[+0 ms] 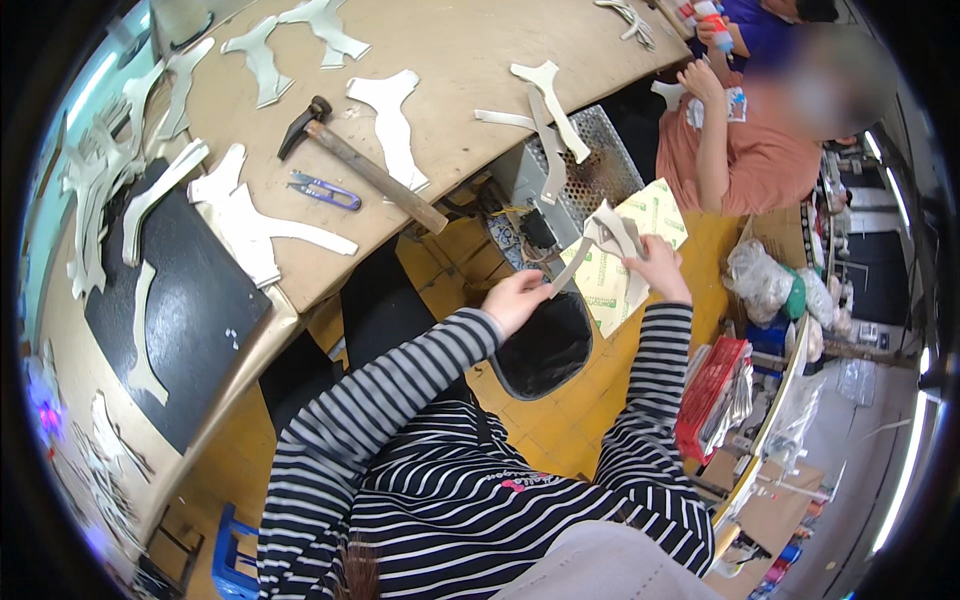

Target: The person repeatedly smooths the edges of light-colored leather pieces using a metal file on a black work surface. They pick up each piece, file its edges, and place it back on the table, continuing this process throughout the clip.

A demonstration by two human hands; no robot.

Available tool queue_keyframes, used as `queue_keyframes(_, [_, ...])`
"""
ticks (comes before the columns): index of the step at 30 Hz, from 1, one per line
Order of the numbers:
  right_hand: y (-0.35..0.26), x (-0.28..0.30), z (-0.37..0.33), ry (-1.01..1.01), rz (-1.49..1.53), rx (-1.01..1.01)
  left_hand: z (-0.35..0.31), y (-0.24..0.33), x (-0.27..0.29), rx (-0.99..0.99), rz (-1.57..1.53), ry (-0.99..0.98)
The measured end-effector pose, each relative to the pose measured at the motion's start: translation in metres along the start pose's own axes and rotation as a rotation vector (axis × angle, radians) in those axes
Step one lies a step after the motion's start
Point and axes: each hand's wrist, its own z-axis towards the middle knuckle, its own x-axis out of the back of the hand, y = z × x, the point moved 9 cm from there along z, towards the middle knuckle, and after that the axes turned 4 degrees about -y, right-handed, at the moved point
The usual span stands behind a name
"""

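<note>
In front of my body, my left hand (518, 301) pinches one end of a pale, curved cut piece (572, 268) of thin sheet material. The other end of that piece is in my right hand (658, 269), whose fingers are closed on it. Between the hands it bends, and its upper part overlaps a yellowish printed sheet (657, 208) behind it. Just beyond, two similar pale pieces, one a long strip (549, 150) and one forked (553, 105), lie at a perforated metal box (600, 160).
On the table (440, 45) lie a hammer (370, 172), purple thread snips (325, 192), a black mat (190, 330) and several pale forked pieces (388, 120). A black bin (545, 350) stands below my hands. A co-worker (740, 150) sits at the right, near a red basket (712, 395).
</note>
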Motion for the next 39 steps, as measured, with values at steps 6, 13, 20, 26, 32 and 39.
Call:
queue_keyframes(6, [0.009,-0.026,-0.037,0.114,0.238,0.151,0.039,-0.021,-0.047,0.143,0.040,-0.099])
queue_keyframes(13, [-0.003,-0.031,-0.054,-0.086,0.488,-0.032,0.013,-0.002,-0.055,0.048,-0.111,-0.085])
queue_keyframes(20, [-0.068,0.021,-0.121,0.039,1.129,-0.003,-0.036,0.065,-0.027,-0.375,0.094,0.158])
queue_keyframes(26, [-0.223,0.045,-0.139,-0.013,1.334,0.293,-0.140,0.142,0.030,-0.632,0.059,0.174])
queue_keyframes(32, [-0.466,0.034,-0.158,-0.428,1.222,0.682,-0.297,0.149,0.176,-0.602,0.343,0.550])
queue_keyframes(39, [-0.694,-0.019,-0.277,-0.626,0.797,1.207,-0.497,0.067,0.299,-0.348,-0.145,0.891])
